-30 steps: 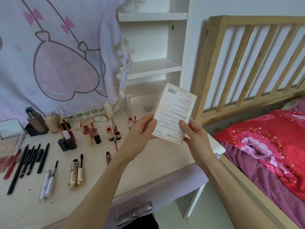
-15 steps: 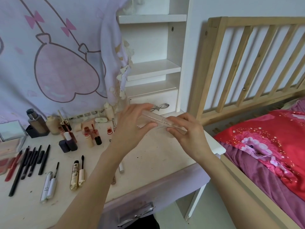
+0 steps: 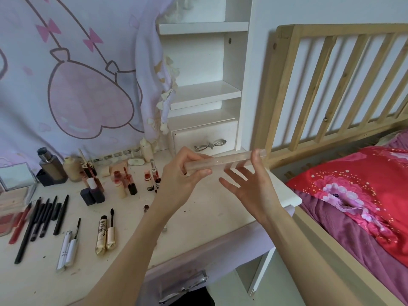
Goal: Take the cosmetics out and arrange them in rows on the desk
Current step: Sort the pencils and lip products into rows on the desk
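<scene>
Hands — left hand [image 3: 185,173] gripping one clear flat case [image 3: 225,161], right hand [image 3: 249,184] spread open — above desk [image 3: 209,213].

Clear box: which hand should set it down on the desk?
Left. The left hand already grips the clear box and is nearer the rows of cosmetics; the right hand is open, only its thumb touching the far end.

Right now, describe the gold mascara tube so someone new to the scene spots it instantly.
Start at the white desk and go to its front left, right of the row of black pencils. The gold mascara tube lies there beside a paler gold tube. It alone has a black cap and printed black lettering.
</scene>
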Demonstrator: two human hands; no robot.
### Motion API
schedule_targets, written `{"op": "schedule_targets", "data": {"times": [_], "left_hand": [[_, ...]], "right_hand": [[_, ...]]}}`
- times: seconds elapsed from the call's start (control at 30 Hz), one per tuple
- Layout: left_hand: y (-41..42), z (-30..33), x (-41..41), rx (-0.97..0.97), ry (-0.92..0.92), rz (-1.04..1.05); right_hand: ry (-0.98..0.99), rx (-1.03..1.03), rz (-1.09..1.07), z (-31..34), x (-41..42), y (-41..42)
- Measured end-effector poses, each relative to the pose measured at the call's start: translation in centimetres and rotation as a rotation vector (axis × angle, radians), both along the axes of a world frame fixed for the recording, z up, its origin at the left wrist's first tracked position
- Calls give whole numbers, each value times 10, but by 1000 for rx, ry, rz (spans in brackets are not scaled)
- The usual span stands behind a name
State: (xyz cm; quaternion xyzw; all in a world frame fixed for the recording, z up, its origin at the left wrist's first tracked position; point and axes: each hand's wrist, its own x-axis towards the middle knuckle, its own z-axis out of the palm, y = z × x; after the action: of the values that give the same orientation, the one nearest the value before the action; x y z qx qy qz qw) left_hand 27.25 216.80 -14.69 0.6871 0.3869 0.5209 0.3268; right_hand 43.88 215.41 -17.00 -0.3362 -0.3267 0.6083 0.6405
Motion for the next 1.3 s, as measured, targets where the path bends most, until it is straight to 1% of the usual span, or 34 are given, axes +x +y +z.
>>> {"op": "schedule_targets", "data": {"times": [0.07, 0.13, 0.23, 0.33, 0.47, 0.57, 0.63, 0.73, 0.83, 0.9, 1.0, 1.1, 1.2, 1.23, 1.3], "left_hand": [[-1, 0, 0, 3, 95, -44], [-3, 1, 2, -4, 219, -111], [-5, 6, 7, -32, 311, -206], [-7, 15, 11, -14, 319, -261], [-4, 18, 9, -83, 327, -299], [5, 17, 4, -153, 310, -291], [11, 19, 2, -179, 331, -309], [22, 21, 6, -183, 380, -245], [39, 18, 15, -183, 373, -156], [53, 14, 22, -193, 376, -122], [77, 8, 32, -203, 397, -61], [98, 5, 43, -214, 378, -10], [117, 5, 52, -200, 406, 13], [123, 5, 54, -185, 427, 24], [134, 3, 56, -153, 474, 47]], "right_hand": [[-45, 15, -46, -1, -1, 2], [-132, 42, -90, -5, 0, 4], [-270, 80, -126, -9, -1, 3], [-320, 91, -144, -13, -1, 4], [-350, 99, -149, -15, 5, 6], [-357, 112, -132, -18, 7, 5], [-353, 103, -106, -22, 9, 4], [-273, 99, -38, -24, 12, 1], [-161, 77, 0, -27, 16, 3], [-91, 43, -11, -33, 22, 9], [-44, -17, -93, -45, 34, 21], [-83, -100, -208, -57, 42, 35], [-140, -210, -290, -68, 45, 49], [-172, -254, -305, -70, 46, 53], [-326, -315, -334, -73, 46, 60]]}}
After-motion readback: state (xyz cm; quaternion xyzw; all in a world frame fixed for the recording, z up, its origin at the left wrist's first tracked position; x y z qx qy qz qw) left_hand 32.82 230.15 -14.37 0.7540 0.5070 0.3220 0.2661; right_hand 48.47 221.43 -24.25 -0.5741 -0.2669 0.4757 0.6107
